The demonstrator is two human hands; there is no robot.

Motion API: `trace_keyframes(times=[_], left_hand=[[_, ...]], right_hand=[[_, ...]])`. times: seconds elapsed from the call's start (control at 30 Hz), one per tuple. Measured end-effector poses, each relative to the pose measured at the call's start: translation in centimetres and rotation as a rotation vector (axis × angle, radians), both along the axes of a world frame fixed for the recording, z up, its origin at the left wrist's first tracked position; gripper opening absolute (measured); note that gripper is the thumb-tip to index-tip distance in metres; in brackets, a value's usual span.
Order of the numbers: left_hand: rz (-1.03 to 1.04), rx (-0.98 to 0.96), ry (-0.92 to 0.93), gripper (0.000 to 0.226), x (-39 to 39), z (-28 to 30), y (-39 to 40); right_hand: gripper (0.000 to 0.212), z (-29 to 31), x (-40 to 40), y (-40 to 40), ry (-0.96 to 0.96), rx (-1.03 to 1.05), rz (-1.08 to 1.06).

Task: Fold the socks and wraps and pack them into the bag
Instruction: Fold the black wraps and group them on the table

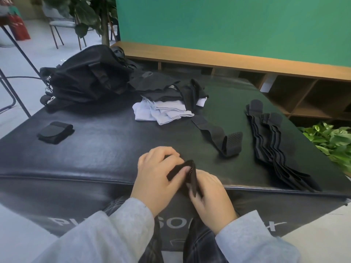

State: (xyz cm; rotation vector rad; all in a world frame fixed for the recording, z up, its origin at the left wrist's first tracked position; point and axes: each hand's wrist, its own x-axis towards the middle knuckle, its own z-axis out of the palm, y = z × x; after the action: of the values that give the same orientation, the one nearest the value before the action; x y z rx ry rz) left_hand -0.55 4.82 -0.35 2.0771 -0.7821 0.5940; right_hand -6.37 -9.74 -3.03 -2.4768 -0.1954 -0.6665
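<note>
Bare worktop (106, 141) is lying open at 10 o'clock; sock pile (165, 103) and wraps (269, 141) are blocking 12 to 2.

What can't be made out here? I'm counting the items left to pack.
Head view only:
- Wrap: mostly covered by left hand and right hand.
- Sock pile: overlapping layers hide the count.
- Stacked wraps: black on black, number unclear.
- Bag: interior not visible.

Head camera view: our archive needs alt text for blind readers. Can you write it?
Both hands, left hand and right hand, fold a black wrap at the near edge of a black padded table. Beyond lie one folded wrap, loose wraps, a sock pile and a black bag.
</note>
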Motion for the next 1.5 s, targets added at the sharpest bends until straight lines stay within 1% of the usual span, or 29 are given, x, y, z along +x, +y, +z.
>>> trace_keyframes(times=[0.03,0.13,0.2,0.23,0.3,0.33,0.43,0.47,0.53,0.6,0.63,0.7,0.73,0.83,0.97,1.07,1.13,1.2,1.3,1.43,1.5], left_hand=[[0.006,-0.026,-0.003,0.013,0.2,0.1,0.0],[0.099,-0.134,0.039,0.025,0.6,0.8,0.0],[0.186,-0.193,0.095,0.019,1.1,1.3,0.1],[0.230,-0.194,0.120,0.019,1.4,1.5,0.2],[0.309,-0.195,0.189,0.035,2.2,2.1,0.1],[0.336,-0.236,0.253,0.036,2.8,2.4,0.2],[0.368,-0.403,0.448,0.020,4.6,2.8,0.5],[0.355,-0.445,0.491,0.022,5.0,3.0,0.5],[0.265,-0.487,0.601,0.042,5.3,3.0,0.7],[0.127,-0.446,0.665,0.068,5.0,2.7,0.8],[0.081,-0.404,0.662,0.076,4.7,2.3,0.9],[0.028,-0.329,0.623,0.079,4.4,1.3,0.9],[0.025,-0.293,0.595,0.075,4.2,0.8,1.0],[0.024,-0.224,0.541,0.050,3.8,0.1,0.8],[-0.031,-0.165,0.396,0.040,3.7,0.5,0.6],[-0.033,-0.163,0.271,0.046,4.2,1.2,0.5],[-0.017,-0.187,0.234,0.050,4.5,1.6,0.7],[-0.036,-0.244,0.255,0.049,4.6,1.9,1.0],[-0.065,-0.327,0.325,0.054,4.7,2.5,1.4],[-0.067,-0.353,0.377,0.058,4.3,3.3,1.8],[-0.071,-0.379,0.421,0.057,4.1,3.2,2.2]], right_hand=[[0.024,0.1,0.0,0.1,-0.019,0.006,-0.006],[0.021,-0.1,0.0,0.1,-0.046,-0.020,-0.020],[0.019,-0.5,0.1,0.0,-0.056,-0.029,0.013],[0.018,-0.7,0.1,-0.1,-0.064,-0.039,0.034],[0.017,-0.9,0.2,0.1,-0.069,-0.068,0.058],[0.017,-0.9,0.2,0.2,-0.064,-0.081,0.062],[0.019,-0.8,0.2,0.4,-0.043,-0.101,0.053],[0.020,-0.8,0.2,0.4,-0.038,-0.102,0.052],[0.020,-0.8,0.2,0.4,-0.028,-0.102,0.051],[0.019,-0.8,0.3,0.4,-0.026,-0.099,0.048],[0.019,-0.8,0.3,0.4,-0.025,-0.095,0.046],[0.018,-0.8,0.3,0.4,-0.026,-0.093,0.045],[0.017,-0.8,0.3,0.4,-0.030,-0.093,0.045],[0.016,-0.6,0.2,0.6,-0.057,-0.100,0.050],[0.012,-0.2,0.2,0.7,-0.085,-0.125,0.051],[0.006,0.0,0.2,0.7,-0.068,-0.123,0.048],[0.003,0.0,0.1,0.7,-0.049,-0.119,0.046],[0.003,0.0,0.1,0.8,-0.037,-0.111,0.045],[0.005,0.0,0.1,0.8,-0.022,-0.118,0.034],[0.008,0.0,0.1,0.7,-0.008,-0.131,0.025],[0.011,-0.1,0.1,0.7,-0.015,-0.111,0.030]])
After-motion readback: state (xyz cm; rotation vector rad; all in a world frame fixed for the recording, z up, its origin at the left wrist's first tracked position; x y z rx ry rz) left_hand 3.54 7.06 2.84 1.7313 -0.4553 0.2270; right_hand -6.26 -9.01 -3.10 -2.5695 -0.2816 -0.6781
